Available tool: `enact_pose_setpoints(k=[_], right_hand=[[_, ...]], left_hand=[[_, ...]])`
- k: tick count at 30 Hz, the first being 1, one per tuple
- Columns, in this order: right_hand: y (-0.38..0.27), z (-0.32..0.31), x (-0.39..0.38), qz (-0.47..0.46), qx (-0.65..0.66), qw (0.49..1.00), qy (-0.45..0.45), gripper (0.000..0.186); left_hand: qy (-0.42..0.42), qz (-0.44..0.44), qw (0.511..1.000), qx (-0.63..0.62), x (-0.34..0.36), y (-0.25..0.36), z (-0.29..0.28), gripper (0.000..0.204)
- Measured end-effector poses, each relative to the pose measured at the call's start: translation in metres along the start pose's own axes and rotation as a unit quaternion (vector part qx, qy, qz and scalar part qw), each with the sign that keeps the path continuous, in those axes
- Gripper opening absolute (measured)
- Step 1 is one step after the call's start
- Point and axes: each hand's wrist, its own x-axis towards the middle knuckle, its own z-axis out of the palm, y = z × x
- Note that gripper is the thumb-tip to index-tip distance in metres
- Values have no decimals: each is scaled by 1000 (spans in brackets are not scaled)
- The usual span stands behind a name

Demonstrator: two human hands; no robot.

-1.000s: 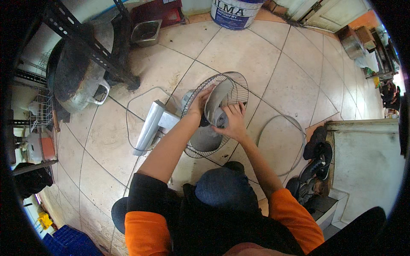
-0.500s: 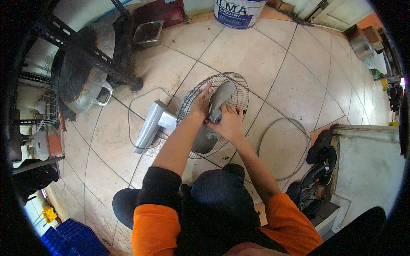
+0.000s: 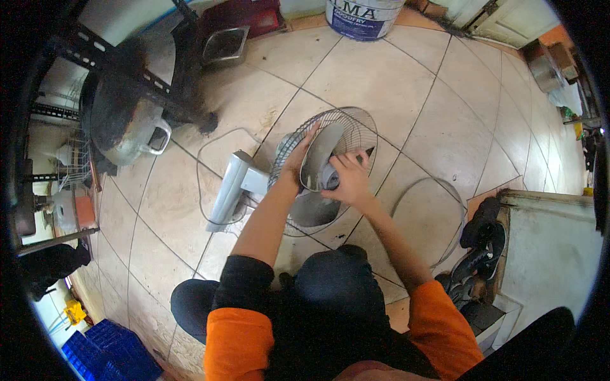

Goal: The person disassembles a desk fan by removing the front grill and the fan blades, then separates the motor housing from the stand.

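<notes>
A dusty grey fan blade (image 3: 322,152) sits in the open wire guard (image 3: 363,127) of a fan lying on the floor. My left hand (image 3: 294,166) is closed on a blade from the left side, its fingers partly hidden behind it. With fingers and thumb, my right hand (image 3: 351,180) grips the round hub (image 3: 329,176) at the middle of the blades. A second, darker blade (image 3: 312,211) points toward me. The fan's white-grey stand (image 3: 229,190) lies to the left, joined to the guard's back.
A thin grey ring (image 3: 395,209) lies on the tiles at the right, near black shoes (image 3: 481,244). At the left stand a black metal rack and a large sooty pot (image 3: 130,130). A bucket (image 3: 362,22) is at the back; a blue crate (image 3: 111,352) sits lower left.
My right hand has turned at the hub, its fingers now more spread around it and the hub more visible. The view has shifted slightly, while my left hand stays at the blade.
</notes>
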Motion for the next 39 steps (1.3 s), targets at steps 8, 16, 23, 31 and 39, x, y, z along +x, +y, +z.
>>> enact_pose_setpoints(k=[8, 16, 23, 31, 39], right_hand=[[-24, 27, -27, 167, 140, 955, 200, 88], [-35, 26, -10, 189, 97, 976, 55, 92], [-22, 36, 6, 172, 189, 965, 54, 82], [-16, 45, 2, 152, 202, 966, 56, 81], [-30, 35, -10, 176, 293, 936, 85, 72]], left_hand=[[-106, 287, 611, 730, 28, 46, -64, 51], [-51, 316, 362, 875, -14, 1, -14, 47], [-205, 294, 509, 783, 11, 54, -61, 50], [-161, 221, 577, 769, -6, 52, -53, 52], [-2, 76, 978, 193, -30, -1, -7, 52]])
